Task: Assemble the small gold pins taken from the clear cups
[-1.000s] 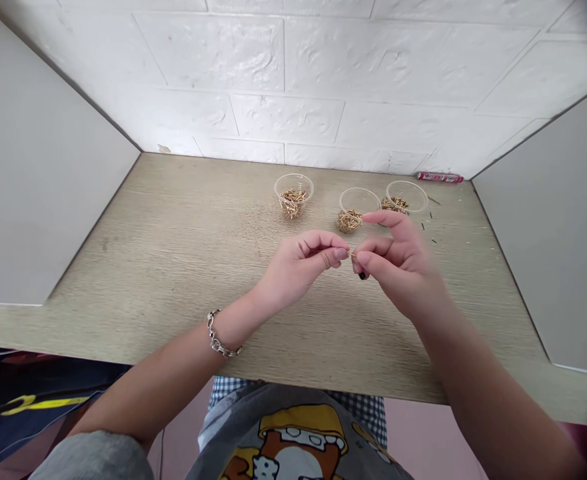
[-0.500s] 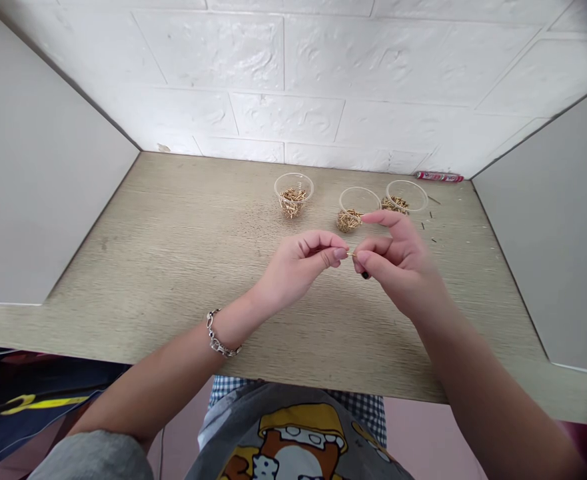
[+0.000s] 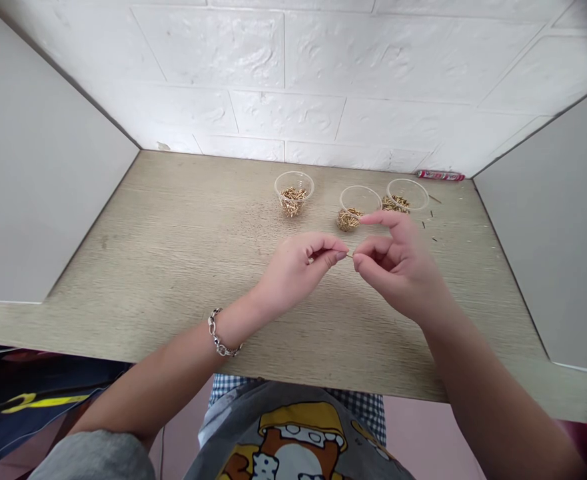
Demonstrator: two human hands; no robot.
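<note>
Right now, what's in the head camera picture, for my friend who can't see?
A bare left hand and a bare right hand nearly meet above a beige wood-grain table, pinching what looks like a thin gold-coloured stick. Behind them sit three clear round plastic cups holding small gold-coloured pieces, with a white brick-patterned wall beyond.

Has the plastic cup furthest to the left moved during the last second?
No. The left cup stands in the same spot on the table, judged against the upright seam in the white wall behind it.
</note>
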